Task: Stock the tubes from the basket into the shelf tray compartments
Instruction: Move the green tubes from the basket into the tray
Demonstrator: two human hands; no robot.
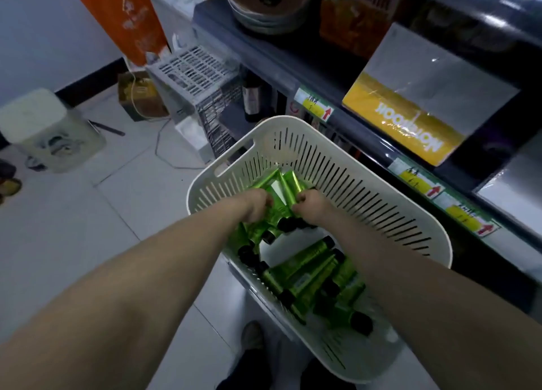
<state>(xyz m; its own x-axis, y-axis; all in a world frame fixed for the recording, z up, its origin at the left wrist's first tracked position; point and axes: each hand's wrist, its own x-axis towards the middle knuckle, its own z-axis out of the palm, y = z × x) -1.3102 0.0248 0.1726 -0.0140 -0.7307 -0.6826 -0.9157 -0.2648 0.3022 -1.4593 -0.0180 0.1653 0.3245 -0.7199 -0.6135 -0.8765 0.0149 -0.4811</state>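
Note:
A white slotted plastic basket (366, 190) sits low in front of me, holding several green tubes with black caps. Both my hands are inside it at its far end. My left hand (258, 204) grips a bunch of green tubes (278, 190) from the left, fingers curled round them. My right hand (311, 207) grips the same bunch from the right. More green tubes (308, 272) lie loose in the near half of the basket. No shelf tray with compartments can be made out in this view.
A dark shelf unit (352, 102) with price labels runs along the right, carrying a yellow and grey box (410, 116), bowls (264, 5) and orange packets. A grey crate (199, 72), a cardboard box and a white bin (44, 128) stand on the tiled floor at left.

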